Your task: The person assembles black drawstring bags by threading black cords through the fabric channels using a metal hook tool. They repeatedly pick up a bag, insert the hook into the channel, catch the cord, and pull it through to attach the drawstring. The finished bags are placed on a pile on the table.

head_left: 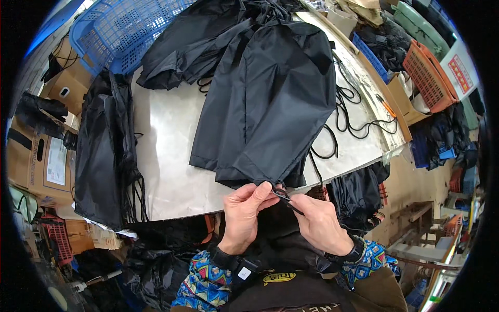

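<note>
A black fabric drawstring bag (288, 93) lies on the table with its near corner at the front edge. My left hand (241, 213) is closed, thumb and fingers pinching that corner. Close beside it, my right hand (319, 221) is closed on a black cord (295, 208), which loops between the two hands at the bag's corner. A thin shiny sliver shows by the right fingertips, too small to name. Under and behind this bag lie more black bags (192, 47). Loose black cords (343, 104) trail to the right of it.
The pale table (161, 156) has a stack of black bags (104, 151) hanging over its left side. A blue plastic basket (125, 34) stands at the back left. Cardboard boxes (49, 161) are at the left, an orange crate (426, 78) at the far right. An orange-handled tool (389, 109) lies near the right edge.
</note>
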Available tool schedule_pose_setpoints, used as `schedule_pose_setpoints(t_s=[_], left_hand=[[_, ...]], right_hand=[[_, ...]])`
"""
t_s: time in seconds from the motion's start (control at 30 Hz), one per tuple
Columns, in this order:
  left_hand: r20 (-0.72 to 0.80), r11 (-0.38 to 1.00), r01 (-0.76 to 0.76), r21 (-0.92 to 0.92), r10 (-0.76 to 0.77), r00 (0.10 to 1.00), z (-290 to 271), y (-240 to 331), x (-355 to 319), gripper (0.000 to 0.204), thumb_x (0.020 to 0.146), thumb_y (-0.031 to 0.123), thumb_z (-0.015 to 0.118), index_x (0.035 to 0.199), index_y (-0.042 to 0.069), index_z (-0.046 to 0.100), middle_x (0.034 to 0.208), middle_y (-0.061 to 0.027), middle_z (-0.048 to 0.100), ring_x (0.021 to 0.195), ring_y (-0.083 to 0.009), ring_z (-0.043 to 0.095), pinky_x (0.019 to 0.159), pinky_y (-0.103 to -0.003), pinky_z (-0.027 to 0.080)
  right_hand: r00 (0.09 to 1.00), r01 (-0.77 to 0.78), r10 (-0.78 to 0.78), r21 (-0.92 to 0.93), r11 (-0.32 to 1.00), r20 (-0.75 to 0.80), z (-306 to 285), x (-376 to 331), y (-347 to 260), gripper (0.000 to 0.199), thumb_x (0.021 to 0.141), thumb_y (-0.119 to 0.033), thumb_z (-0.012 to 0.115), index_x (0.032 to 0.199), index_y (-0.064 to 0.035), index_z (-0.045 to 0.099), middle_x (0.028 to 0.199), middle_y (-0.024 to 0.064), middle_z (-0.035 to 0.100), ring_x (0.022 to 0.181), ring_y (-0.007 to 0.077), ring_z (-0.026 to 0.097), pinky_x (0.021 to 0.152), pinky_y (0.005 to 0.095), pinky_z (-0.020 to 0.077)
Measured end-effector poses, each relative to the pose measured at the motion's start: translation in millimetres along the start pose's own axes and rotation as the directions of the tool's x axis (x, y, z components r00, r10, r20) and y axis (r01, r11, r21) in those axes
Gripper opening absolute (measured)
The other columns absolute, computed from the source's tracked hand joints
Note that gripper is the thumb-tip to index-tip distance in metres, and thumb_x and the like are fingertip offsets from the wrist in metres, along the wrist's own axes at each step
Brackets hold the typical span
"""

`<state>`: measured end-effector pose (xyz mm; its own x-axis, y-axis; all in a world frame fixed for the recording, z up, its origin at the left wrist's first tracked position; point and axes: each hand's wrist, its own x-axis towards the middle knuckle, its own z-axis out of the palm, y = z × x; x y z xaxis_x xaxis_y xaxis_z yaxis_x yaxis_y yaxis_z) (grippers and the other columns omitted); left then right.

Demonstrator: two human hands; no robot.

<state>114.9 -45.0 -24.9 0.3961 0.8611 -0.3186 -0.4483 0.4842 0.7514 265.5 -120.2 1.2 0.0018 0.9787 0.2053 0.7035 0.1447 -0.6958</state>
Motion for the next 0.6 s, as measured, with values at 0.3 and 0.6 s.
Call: schedule_pose_setpoints(t_s=[0.3, 0.6], left_hand=[[-0.003, 1.0, -0.004, 0.02, 0.004, 1.0, -3, 1, -5, 0.016, 0.09, 0.014, 0.062, 0.09, -0.001, 0.065, 0.093, -0.0164, 0.068, 0.082, -0.0209, 0.068, 0.074, -0.033, 0.057], [-0.068, 0.987, 0.002, -0.159, -0.013, 0.998, -9, 11, -1, 0.015, 0.091, 0.014, 0.059, 0.093, 0.0, 0.065, 0.095, -0.0154, 0.068, 0.086, -0.0226, 0.068, 0.076, -0.033, 0.057]], right_hand=[[0.982, 0.122, -0.155, -0.271, 0.955, -0.103, 15, 7, -4, 0.02, 0.076, -0.002, 0.06, 0.095, -0.0053, 0.054, 0.069, 0.0073, 0.054, 0.063, 0.0239, 0.058, 0.05, 0.0353, 0.0448], [0.983, 0.141, -0.164, -0.242, 0.96, -0.078, 13, 6, -1, 0.019, 0.077, -0.004, 0.061, 0.095, -0.0052, 0.053, 0.069, 0.0069, 0.053, 0.063, 0.0236, 0.058, 0.051, 0.0351, 0.0448]])
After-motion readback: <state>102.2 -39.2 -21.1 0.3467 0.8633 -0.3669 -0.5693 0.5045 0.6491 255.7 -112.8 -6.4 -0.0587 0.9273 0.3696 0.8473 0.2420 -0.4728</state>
